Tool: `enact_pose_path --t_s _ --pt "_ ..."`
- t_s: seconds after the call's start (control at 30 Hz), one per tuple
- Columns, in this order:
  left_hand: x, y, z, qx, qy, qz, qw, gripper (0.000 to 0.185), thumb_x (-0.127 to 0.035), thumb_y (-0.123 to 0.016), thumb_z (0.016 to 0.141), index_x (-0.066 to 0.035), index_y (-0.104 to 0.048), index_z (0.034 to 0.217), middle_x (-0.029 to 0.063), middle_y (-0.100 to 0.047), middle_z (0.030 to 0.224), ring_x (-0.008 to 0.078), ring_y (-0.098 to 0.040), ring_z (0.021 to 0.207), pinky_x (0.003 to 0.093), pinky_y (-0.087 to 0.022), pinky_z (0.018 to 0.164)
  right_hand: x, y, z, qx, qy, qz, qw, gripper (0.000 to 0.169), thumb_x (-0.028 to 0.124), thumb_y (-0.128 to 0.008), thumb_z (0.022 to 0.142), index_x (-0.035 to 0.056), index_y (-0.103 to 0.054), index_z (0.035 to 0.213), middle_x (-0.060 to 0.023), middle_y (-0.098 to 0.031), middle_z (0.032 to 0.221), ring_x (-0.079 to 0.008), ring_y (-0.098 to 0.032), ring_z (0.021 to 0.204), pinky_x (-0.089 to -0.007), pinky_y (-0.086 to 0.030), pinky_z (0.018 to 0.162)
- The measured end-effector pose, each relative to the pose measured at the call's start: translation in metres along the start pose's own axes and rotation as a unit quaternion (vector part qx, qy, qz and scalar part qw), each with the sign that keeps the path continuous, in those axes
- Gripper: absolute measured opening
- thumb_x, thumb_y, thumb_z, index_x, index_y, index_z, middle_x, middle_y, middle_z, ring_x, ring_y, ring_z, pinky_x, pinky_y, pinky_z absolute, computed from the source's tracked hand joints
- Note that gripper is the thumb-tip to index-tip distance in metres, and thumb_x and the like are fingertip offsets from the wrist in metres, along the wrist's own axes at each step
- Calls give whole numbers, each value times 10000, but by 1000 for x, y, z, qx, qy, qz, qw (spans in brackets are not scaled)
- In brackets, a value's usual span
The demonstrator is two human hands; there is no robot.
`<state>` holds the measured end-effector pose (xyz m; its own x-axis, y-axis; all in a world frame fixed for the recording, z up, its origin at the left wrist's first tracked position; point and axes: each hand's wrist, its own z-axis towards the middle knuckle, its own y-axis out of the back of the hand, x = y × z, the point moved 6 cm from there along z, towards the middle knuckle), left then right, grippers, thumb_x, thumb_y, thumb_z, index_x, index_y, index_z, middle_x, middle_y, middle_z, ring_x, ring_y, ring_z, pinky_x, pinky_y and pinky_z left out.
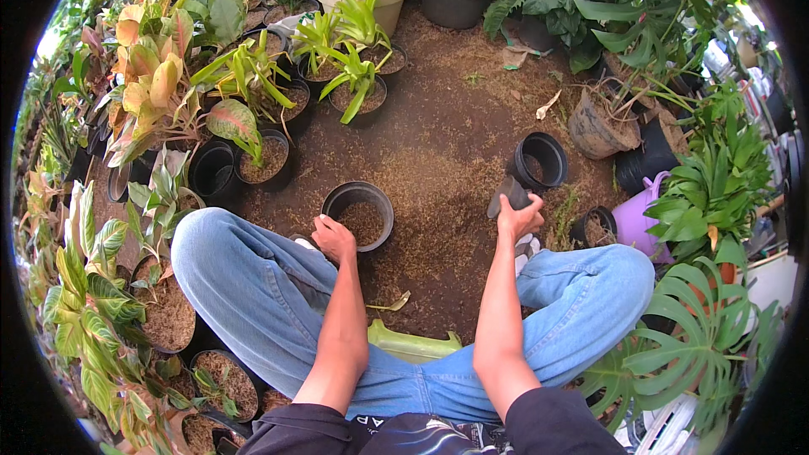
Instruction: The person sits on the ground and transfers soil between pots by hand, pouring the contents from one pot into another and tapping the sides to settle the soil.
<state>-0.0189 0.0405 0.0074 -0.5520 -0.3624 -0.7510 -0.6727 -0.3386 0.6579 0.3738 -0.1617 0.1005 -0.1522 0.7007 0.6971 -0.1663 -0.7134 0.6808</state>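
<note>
A round black plastic pot [389, 218] stands on the ground before me, partly filled with brown, crumbly potting mix [361, 222]. My left hand [335, 239] is at the pot's lower left rim, fingers curled; whether they grip the rim cannot be told. On the other side, my right hand [521, 217] grasps a small dark scoop-like object [509, 197], held above the soil. Just beyond it, another black pot [519, 164] leans with its mouth towards me, some mix visible inside. Loose brown mix [436, 202] is spread over the ground between my hands.
Potted bromeliads [357, 79] and pink-leaved aglaonemas [152, 69] crowd the left. Large pots [458, 3] line the back. At right are a tilted grey pot [597, 126], a lilac pail [635, 218] and monstera leaves [689, 335]. A green plastic stool [411, 342] is beneath me.
</note>
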Motion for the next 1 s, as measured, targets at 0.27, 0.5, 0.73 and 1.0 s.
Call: enact_pose_path --t_s 0.27,0.5,0.73,1.0 --pt "2 -1 2 9 0 7 1000 370 -344 -382 1018 -51 -588 1113 259 -570 1001 439 -569 915 520 -444 806 -64 -21 -31 65 -56 -143 986 838 72 -850 674 233 -342 1321 -289 -261 1383 -470 -331 1268 -547 -373 1015" --pt "3 -1 2 -13 -11 0 1000 369 -338 -390 1016 -49 -597 1116 266 -576 968 442 -567 916 522 -441 806 -25 -32 -49 140 -36 -97 985 932 48 -846 639 203 -262 1349 -288 -302 1303 -495 -330 1240 -578 -376 1005" --pt "4 -4 2 4 -3 2 1000 373 -343 -394 1016 -49 -597 1125 268 -573 975 446 -565 917 526 -439 808 -87 -35 -33 55 -222 85 970 922 228 -812 660 104 -227 1363 -259 -379 1332 -400 -432 1234 -507 -378 1025" --pt "2 -9 0 -4 -8 -9 1000 368 -342 -396 1013 -50 -596 1113 267 -580 967 449 -565 910 530 -433 808 -105 -72 -19 53 -398 318 859 848 273 -751 643 179 -252 1321 -119 -408 1246 -284 -487 925 -439 -436 763"
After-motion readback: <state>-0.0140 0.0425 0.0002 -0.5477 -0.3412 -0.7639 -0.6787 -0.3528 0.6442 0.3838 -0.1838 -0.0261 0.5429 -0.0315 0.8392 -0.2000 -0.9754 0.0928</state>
